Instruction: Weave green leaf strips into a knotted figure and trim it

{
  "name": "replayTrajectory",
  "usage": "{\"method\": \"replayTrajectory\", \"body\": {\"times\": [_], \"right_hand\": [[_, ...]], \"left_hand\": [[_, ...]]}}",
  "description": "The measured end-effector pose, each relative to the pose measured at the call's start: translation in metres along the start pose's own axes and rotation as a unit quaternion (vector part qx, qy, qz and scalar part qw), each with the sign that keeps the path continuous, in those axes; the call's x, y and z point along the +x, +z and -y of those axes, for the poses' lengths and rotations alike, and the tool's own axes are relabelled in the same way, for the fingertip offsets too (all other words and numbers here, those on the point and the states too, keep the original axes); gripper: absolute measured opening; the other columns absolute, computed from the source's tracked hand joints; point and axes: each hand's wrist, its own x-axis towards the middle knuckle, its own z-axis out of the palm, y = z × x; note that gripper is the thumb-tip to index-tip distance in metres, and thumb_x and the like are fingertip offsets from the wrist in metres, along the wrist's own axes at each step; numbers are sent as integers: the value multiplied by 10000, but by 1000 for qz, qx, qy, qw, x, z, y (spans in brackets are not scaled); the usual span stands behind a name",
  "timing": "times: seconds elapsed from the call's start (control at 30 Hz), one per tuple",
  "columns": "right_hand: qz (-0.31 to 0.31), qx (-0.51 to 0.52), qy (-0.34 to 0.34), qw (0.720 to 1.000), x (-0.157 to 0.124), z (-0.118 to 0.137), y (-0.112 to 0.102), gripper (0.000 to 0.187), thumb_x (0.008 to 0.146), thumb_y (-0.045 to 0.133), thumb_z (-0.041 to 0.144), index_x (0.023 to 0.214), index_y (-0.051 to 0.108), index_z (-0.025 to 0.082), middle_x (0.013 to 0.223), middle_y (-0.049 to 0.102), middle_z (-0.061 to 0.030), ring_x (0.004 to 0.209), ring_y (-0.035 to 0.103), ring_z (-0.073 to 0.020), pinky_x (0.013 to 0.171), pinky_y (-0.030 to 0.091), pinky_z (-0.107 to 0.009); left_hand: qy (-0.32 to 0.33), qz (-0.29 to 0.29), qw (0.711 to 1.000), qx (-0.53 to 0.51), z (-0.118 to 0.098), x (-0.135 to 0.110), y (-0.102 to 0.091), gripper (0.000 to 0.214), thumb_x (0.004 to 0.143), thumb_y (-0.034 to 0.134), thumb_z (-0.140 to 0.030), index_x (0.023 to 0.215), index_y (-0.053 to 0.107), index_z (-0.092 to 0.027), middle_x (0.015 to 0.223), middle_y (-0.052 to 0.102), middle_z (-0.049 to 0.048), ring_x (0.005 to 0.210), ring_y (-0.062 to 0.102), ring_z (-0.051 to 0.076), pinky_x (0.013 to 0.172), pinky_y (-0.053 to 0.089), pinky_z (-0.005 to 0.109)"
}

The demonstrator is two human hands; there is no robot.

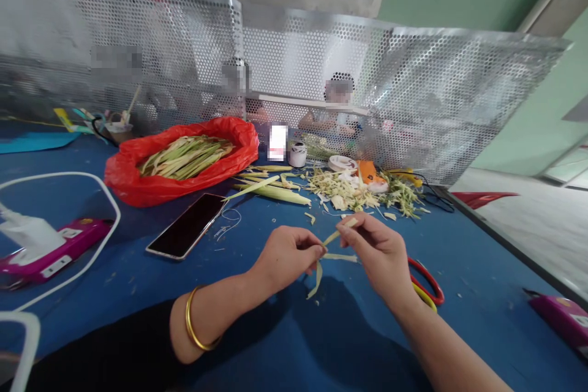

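Note:
Between thumb and fingers, my left hand (294, 255) pinches a pale strip of dried leaf or husk (316, 282), whose loose ends hang below and stick out to the right. My right hand (374, 251) grips the upper end of the strip, which runs between the two hands above the blue table. Partly hidden behind my right wrist lies a tool with red and yellow loop handles (429, 282). Beyond the hands rests a heap of pale husk scraps (344, 193), with longer husk leaves (275, 190) to its left.
A red plastic bag (138, 190) holds green-yellow leaves at the back left. A phone (188, 226) lies before it. Purple power strips (78, 245) with a white cable sit left and far right. A perforated metal screen (303, 49) closes the back; people sit behind it.

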Motion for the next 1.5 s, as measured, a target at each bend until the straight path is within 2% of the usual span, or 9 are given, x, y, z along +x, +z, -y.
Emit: {"method": "replayTrajectory", "body": {"times": [0.33,0.43,0.67,0.8,0.9,1.1,1.2,1.3,1.5], "right_hand": [[-43,-258,-225,938,-16,2,7,85,874,560,168,840,572,244,756,675,-27,703,638,-183,683,468,-302],[-28,-237,-207,949,-15,-1,7,77,877,568,165,852,589,235,770,685,-29,723,639,-178,689,475,-292],[-10,-87,-34,996,-7,2,4,78,847,612,265,800,627,204,695,657,-11,651,614,-162,614,490,-257],[40,-87,-42,995,-7,2,4,93,852,601,265,791,632,201,693,656,-9,641,610,-154,615,487,-252],[65,-110,-87,988,-8,2,6,86,872,579,236,804,623,208,733,659,-14,668,611,-151,634,482,-250],[72,-119,-137,981,-11,2,8,84,889,554,181,829,598,219,753,645,-5,688,612,-135,643,475,-231],[74,-125,-131,981,-12,0,8,89,894,548,182,834,598,223,759,646,-7,692,615,-142,641,477,-239],[57,-137,-124,981,-13,-1,8,80,892,559,192,833,601,227,751,647,-5,684,614,-149,642,477,-249],[28,-182,-185,965,-14,2,11,111,894,537,142,842,590,225,793,661,-22,727,620,-162,668,464,-274]], "left_hand": [[2,-50,996,-72,2,2,1,280,705,666,-396,737,750,-131,537,572,-6,472,470,96,493,374,217],[22,-31,998,-49,5,1,1,271,716,653,-380,753,764,-136,554,580,-9,522,453,101,526,355,220],[-37,54,998,-24,-3,-3,-2,224,672,665,-313,789,721,-130,483,548,-28,462,487,113,512,382,229],[-29,126,991,-36,-5,-4,-4,248,749,606,-375,787,696,-147,518,595,-2,475,520,122,562,431,240],[2,86,992,95,-2,-3,-6,252,792,549,-359,657,666,-180,529,608,2,475,528,131,509,378,223],[129,-15,944,304,-1,-5,-8,251,809,562,-349,617,674,-231,621,672,29,619,608,191,547,304,244],[80,34,969,231,0,-4,-8,260,813,529,-320,631,680,-212,638,691,28,620,623,184,564,347,240],[6,71,997,43,1,-1,-6,266,786,558,-375,652,679,-180,633,688,29,535,596,157,553,407,242],[-82,7,975,-205,-4,1,-4,265,609,760,-379,699,711,-135,583,661,29,528,593,139,603,472,266]]}}
